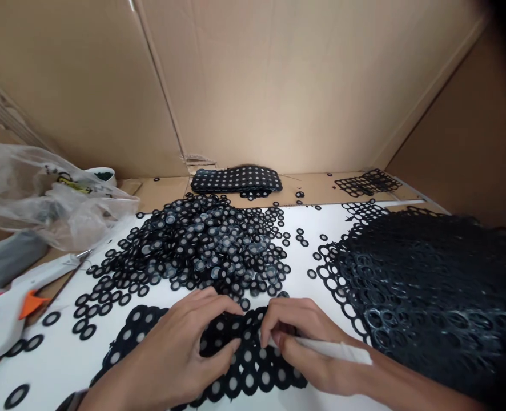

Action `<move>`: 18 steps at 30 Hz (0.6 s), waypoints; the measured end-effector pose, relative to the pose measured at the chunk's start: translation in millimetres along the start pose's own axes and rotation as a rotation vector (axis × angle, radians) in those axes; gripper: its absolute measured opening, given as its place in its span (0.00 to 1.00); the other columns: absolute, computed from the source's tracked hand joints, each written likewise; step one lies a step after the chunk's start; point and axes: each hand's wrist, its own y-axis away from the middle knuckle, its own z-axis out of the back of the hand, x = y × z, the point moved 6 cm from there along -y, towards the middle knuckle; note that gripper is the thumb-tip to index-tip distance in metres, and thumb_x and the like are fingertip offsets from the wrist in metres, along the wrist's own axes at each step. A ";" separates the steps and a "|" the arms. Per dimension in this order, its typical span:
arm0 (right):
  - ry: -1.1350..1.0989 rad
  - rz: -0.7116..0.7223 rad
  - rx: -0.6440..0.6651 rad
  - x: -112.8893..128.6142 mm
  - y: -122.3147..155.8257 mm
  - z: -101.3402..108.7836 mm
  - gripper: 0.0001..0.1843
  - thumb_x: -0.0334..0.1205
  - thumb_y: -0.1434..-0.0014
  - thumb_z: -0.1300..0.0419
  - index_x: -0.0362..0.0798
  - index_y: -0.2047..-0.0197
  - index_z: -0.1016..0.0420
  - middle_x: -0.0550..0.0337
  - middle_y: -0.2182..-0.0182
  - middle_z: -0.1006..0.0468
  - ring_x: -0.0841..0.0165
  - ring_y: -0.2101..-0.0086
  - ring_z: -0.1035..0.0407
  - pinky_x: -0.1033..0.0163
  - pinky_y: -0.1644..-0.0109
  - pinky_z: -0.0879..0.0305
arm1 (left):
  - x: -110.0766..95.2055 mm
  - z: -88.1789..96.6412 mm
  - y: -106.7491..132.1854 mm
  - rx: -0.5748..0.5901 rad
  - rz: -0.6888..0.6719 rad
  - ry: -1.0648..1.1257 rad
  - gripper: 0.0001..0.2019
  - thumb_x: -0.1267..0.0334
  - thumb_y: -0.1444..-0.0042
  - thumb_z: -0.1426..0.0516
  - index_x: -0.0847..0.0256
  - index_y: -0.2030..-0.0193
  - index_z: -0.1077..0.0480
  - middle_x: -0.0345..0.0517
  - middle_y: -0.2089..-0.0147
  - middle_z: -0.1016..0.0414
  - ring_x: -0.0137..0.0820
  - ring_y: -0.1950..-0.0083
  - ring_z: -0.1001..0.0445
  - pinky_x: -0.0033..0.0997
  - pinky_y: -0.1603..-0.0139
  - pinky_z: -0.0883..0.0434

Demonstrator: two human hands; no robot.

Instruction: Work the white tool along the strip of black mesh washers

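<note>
A black sheet of joined rings with pale round centres (249, 381) lies on the white work surface in front of me. My left hand (184, 345) rests over it, thumb and index finger apart with part of the sheet showing between them. Close beside it, my right hand (308, 337) bends its fingers down onto the sheet. A slim white tool (334, 350) is gripped in that hand, its back end sticking out toward the wrist; its tip is hidden by the fingers. Just beyond both hands spreads a heap of loose black rings with pale centres (210, 240).
Stacked black ring netting (424, 285) covers the right side. At the left lie a white glue gun with an orange trigger (8, 308) and a clear plastic bag (77, 214). A dotted black bundle (236, 179) sits against the cardboard wall (278, 85); a white cup (103, 174) stands back left.
</note>
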 end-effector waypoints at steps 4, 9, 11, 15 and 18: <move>0.005 -0.001 -0.017 -0.9 -1.3 1.4 0.17 0.26 0.37 0.44 0.52 0.57 0.16 0.65 0.65 0.18 0.69 0.66 0.25 0.66 0.60 0.33 | 8.1 -11.2 -2.3 0.012 0.090 0.077 0.09 0.57 0.30 0.32 0.43 0.46 0.20 0.36 0.49 0.16 0.36 0.45 0.18 0.33 0.44 0.25; 0.031 0.013 0.018 1.7 0.6 1.2 0.16 0.26 0.32 0.44 0.52 0.54 0.17 0.64 0.63 0.19 0.70 0.66 0.24 0.66 0.60 0.34 | 7.8 -13.0 -4.1 0.059 0.140 0.178 0.04 0.56 0.29 0.34 0.44 0.49 0.20 0.34 0.49 0.15 0.35 0.45 0.19 0.33 0.43 0.27; 0.076 0.043 0.057 2.9 3.8 -3.0 0.16 0.26 0.30 0.43 0.52 0.51 0.17 0.62 0.61 0.20 0.70 0.67 0.26 0.66 0.62 0.35 | 6.1 -11.5 -4.7 0.058 0.167 0.227 0.03 0.57 0.31 0.34 0.45 0.52 0.20 0.33 0.51 0.15 0.34 0.46 0.18 0.33 0.44 0.27; 0.168 0.076 0.078 2.3 7.3 -10.3 0.21 0.24 0.33 0.41 0.54 0.46 0.17 0.61 0.58 0.21 0.70 0.67 0.28 0.64 0.63 0.37 | 5.9 -7.7 -5.3 0.043 0.203 0.261 0.03 0.58 0.33 0.34 0.46 0.54 0.19 0.32 0.54 0.14 0.34 0.49 0.17 0.32 0.46 0.26; 0.080 0.090 0.020 5.1 3.8 -7.1 0.18 0.24 0.35 0.41 0.52 0.51 0.16 0.63 0.62 0.20 0.71 0.68 0.27 0.66 0.63 0.37 | 11.4 -3.0 -4.5 0.034 0.172 0.181 0.07 0.53 0.32 0.32 0.42 0.49 0.17 0.32 0.48 0.12 0.35 0.44 0.15 0.33 0.41 0.24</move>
